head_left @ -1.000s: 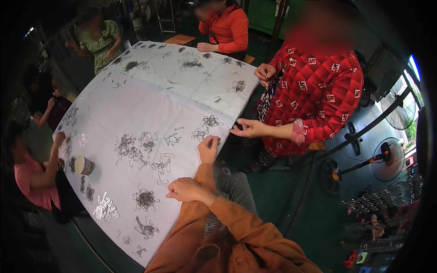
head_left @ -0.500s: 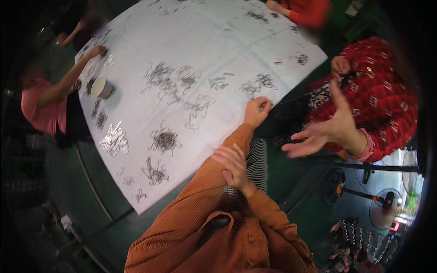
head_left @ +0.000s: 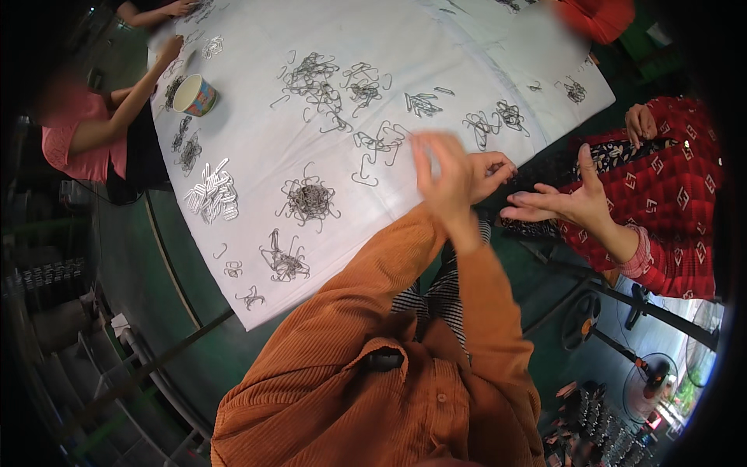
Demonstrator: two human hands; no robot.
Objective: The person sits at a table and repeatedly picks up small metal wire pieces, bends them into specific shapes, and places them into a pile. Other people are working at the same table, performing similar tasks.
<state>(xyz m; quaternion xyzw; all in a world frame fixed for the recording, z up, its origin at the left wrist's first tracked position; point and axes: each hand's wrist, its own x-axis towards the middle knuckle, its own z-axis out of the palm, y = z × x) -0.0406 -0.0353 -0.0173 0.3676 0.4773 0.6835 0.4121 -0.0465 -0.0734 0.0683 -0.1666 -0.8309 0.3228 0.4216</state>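
My two hands meet over the near edge of a white-covered table (head_left: 257,156); I wear orange corduroy sleeves. My right hand (head_left: 437,171) is raised and motion-blurred, fingers apart, nothing visible in it. My left hand (head_left: 492,167) sits just behind it with fingers curled; whether it holds anything is hidden. The arms seem to cross at the wrists. The nearest things on the table are loose grey wire hooks (head_left: 377,148) and a tangled pile of hooks (head_left: 310,198).
More hook piles (head_left: 315,78) are scattered across the cloth, with a neat bundle (head_left: 212,191) and a paper cup (head_left: 194,93) at the left. A person in a red patterned jacket holds an open hand (head_left: 560,206) out beside mine. Another person in pink (head_left: 78,140) works at the left. Standing fans (head_left: 646,381) are at the lower right.
My view has swung closer over the table. My right hand has risen from near my lap up beside my left hand at the table edge. The red-jacketed person's hand stays held out.
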